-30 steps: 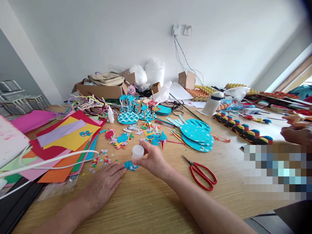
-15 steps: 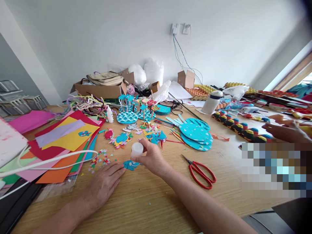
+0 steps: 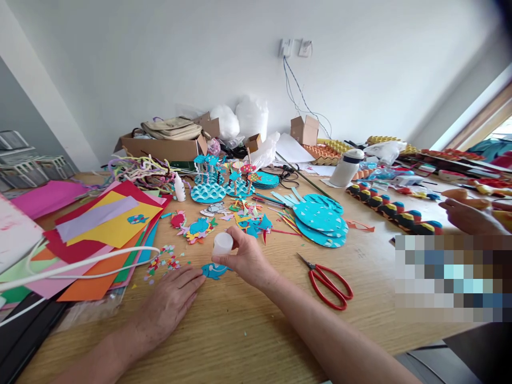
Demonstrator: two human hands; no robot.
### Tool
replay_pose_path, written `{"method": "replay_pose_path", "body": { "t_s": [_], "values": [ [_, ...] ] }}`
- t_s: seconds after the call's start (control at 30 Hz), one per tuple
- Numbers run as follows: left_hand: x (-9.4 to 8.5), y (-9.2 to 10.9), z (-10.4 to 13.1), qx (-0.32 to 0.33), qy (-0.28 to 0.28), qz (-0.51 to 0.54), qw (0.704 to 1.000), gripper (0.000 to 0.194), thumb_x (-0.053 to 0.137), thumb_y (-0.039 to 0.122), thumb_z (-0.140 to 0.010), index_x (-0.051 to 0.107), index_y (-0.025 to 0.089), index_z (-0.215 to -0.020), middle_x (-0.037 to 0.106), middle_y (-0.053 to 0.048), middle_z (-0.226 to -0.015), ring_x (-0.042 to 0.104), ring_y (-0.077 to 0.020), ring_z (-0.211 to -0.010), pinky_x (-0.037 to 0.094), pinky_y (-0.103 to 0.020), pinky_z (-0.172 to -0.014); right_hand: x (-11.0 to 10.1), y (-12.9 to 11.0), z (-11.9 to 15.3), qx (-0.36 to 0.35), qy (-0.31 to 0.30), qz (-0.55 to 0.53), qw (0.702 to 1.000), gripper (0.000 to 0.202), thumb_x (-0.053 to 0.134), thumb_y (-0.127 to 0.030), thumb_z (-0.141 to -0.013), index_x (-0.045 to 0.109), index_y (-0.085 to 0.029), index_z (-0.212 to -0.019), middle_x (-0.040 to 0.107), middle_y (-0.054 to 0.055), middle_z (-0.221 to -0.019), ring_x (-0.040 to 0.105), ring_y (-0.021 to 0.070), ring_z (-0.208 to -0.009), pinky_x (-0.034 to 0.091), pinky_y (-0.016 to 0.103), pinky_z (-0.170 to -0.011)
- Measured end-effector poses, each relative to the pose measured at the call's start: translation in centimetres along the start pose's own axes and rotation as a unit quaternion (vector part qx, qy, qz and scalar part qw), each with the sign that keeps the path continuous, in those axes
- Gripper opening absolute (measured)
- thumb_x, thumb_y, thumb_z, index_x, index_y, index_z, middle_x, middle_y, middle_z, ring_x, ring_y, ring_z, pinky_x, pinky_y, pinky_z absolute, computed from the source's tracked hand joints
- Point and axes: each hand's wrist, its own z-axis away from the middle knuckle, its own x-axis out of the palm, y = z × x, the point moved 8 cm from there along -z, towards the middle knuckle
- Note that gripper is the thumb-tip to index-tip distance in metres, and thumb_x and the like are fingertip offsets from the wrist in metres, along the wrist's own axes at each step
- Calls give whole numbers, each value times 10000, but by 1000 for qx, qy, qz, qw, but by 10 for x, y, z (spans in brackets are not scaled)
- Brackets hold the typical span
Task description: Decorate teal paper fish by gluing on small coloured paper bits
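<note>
A blue paper fish (image 3: 215, 271) lies flat on the wooden table, with a whitish line of glue on it. My right hand (image 3: 250, 257) grips a white glue bottle (image 3: 223, 245), tipped over the fish with its round base facing up towards me; the nozzle is hidden. Flat on the table, my left hand (image 3: 176, 293) has its fingers stretched out, their tips touching the fish's left edge. Tiny coloured paper bits (image 3: 168, 260) are scattered beyond the left hand. Decorated paper sea animals (image 3: 199, 228) lie past the bottle.
Red-handled scissors (image 3: 330, 282) rest right of my forearm. Blue paper discs (image 3: 320, 218) are stacked behind them. Coloured sheets (image 3: 116, 218) and a white cable (image 3: 100, 274) spread at left. Another glue bottle (image 3: 180, 189) stands upright. A co-worker's hand (image 3: 474, 216) shows at far right.
My right hand has shifted the glue bottle slightly left above the fish. My left hand stays in place. The co-worker's hand at right has changed position slightly.
</note>
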Motion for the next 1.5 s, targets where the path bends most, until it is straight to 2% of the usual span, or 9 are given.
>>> {"method": "replay_pose_path", "body": {
  "t_s": [0.5,0.57,0.7,0.8,0.87,1.03,1.17,1.37,1.5],
  "values": [
    [-2,1,-2,0,5,2,1000,305,369,178,-859,588,195,-1071,645,-35,-1072,580,-203,-989,505,-374,-840,-5,9,2,34,-3,-73,997,326,720,-254,-538,471,-190,-736,508,-43,-692,482,108,-632,409,228,-586],
    [-5,2,-4,-2,1,3,1000,302,370,180,-859,596,192,-1059,647,-34,-1069,581,-197,-987,498,-359,-852,-15,15,0,55,23,-165,985,340,704,-266,-557,463,-194,-785,519,-39,-707,505,113,-645,429,236,-601],
    [-7,2,-5,-3,-3,6,1000,301,367,188,-862,596,192,-1058,646,-33,-1068,579,-189,-987,491,-346,-863,-41,27,-3,78,110,-337,932,399,680,-281,-595,445,-209,-909,544,-25,-787,556,124,-707,460,246,-631],
    [-6,1,-3,-6,-1,11,1000,306,363,190,-864,588,205,-1072,640,-32,-1079,572,-193,-1002,485,-352,-868,-57,34,-4,101,126,-400,902,427,685,-262,-600,432,-233,-944,562,-22,-847,586,135,-738,485,266,-636],
    [-4,0,-2,-9,3,12,1000,310,364,190,-861,587,215,-1075,632,-37,-1089,573,-198,-1000,490,-353,-857,-70,37,-2,108,123,-411,897,402,695,-241,-596,444,-229,-911,575,-21,-845,598,143,-751,498,289,-657],
    [-5,-2,1,-16,40,0,999,310,364,183,-853,617,240,-1023,628,-47,-1063,597,-194,-946,504,-327,-820,-122,54,13,104,146,-385,905,361,724,-228,-578,466,-226,-830,573,-46,-743,595,123,-724,490,284,-714],
    [-6,-2,1,4,70,-9,997,295,372,214,-850,616,258,-1011,652,-20,-1012,614,-177,-907,508,-273,-802,-163,90,34,158,190,-287,925,368,729,-303,-566,495,-231,-841,561,-35,-707,556,105,-629,449,218,-562],
    [-2,-7,3,6,48,18,999,322,364,218,-851,583,290,-1075,654,17,-1040,603,-164,-941,488,-247,-839,-171,117,45,206,96,-176,958,377,719,-340,-538,513,-206,-825,585,-4,-738,565,147,-661,443,280,-618],
    [-2,-7,5,2,41,15,999,314,404,201,-838,573,280,-1091,652,23,-1056,595,-162,-962,481,-254,-855,-180,117,43,189,95,43,977,341,669,-364,-569,547,-183,-832,563,-29,-632,533,155,-608,398,267,-553]
  ]
}}
